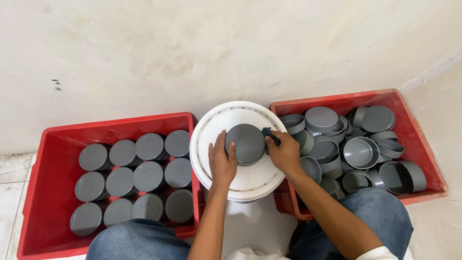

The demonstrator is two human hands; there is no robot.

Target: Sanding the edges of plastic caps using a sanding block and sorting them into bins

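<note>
A round grey plastic cap [246, 143] lies on the white lid of an upturned bucket [221, 123] between two crates. My left hand [221, 161] rests on the lid and holds the cap's left edge with thumb and fingers. My right hand [286, 153] presses against the cap's right edge and grips a small dark tool [269, 135]; what kind of tool it is cannot be made out.
A red crate [53, 139] on the left holds grey caps stacked in neat rows [134, 175]. A second red crate [414, 125] on the right is full of loose grey caps [358, 149]. A white wall rises behind. My knees in blue jeans flank the bucket.
</note>
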